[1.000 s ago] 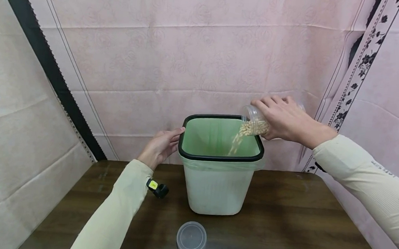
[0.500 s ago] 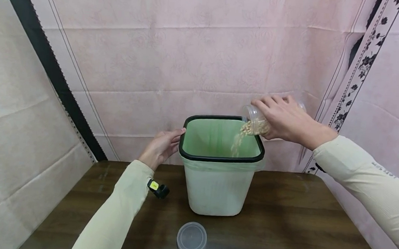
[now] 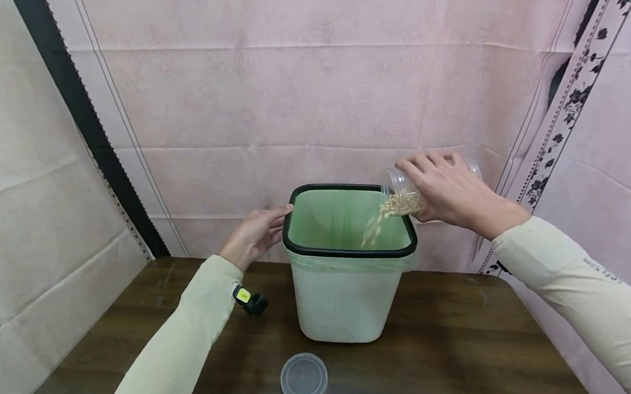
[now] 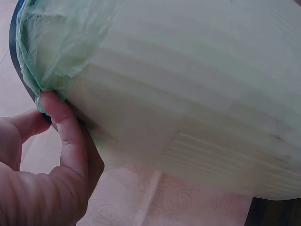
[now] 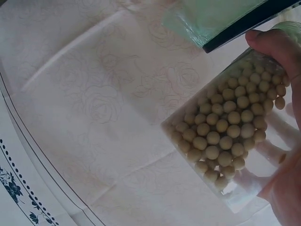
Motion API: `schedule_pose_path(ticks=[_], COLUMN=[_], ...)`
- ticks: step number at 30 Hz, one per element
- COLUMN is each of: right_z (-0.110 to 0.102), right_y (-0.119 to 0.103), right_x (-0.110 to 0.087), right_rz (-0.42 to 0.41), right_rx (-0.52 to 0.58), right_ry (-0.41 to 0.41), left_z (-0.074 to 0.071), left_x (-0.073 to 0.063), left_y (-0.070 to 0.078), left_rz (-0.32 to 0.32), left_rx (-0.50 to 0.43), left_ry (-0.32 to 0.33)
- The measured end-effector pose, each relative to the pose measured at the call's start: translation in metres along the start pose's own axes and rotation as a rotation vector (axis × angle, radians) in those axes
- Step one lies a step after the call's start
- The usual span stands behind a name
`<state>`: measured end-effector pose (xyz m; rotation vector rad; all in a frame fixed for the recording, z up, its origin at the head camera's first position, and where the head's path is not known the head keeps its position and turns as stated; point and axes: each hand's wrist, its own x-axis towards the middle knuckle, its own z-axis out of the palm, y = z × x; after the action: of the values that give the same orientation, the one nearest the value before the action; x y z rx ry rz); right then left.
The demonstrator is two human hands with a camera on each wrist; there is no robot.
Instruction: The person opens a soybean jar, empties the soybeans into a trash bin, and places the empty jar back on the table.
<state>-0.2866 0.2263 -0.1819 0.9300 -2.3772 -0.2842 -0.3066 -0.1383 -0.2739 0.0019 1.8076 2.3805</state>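
A white trash bin point(image 3: 341, 299) with a black rim and a green plastic liner point(image 3: 336, 214) stands upright on the table. At its left side my left hand point(image 3: 255, 234) pinches the rim between thumb and fingers; the left wrist view shows the fingertips point(image 4: 52, 101) against the liner's folded edge. My right hand point(image 3: 453, 191) grips a clear plastic jar point(image 3: 396, 184), tipped over the bin's right rim. Pale round soybeans point(image 3: 376, 222) stream from its mouth into the bin. Many beans point(image 5: 225, 125) are still inside the jar in the right wrist view. The bin's bottom is hidden.
A round translucent lid point(image 3: 304, 379) lies on the dark wooden table point(image 3: 447, 353) in front of the bin. Pink patterned cloth point(image 3: 246, 94) hangs behind the table and along both sides.
Beans keep falling from the tipped jar into the bin, the stream shifting slightly in shape. Both hands and the bin stay nearly in place.
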Motion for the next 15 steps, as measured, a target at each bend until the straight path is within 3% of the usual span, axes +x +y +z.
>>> schedule_pose_path(ticks=[15], right_z=[0.0026], right_y=[0.0026], right_x=[-0.0059], right_rz=[0.008], right_rx=[-0.001], right_ry=[0.024], left_z=[0.0013], left_x=[0.0002], left_y=[0.0002], left_rz=[-0.002], left_rx=[0.018], left_ry=[0.015])
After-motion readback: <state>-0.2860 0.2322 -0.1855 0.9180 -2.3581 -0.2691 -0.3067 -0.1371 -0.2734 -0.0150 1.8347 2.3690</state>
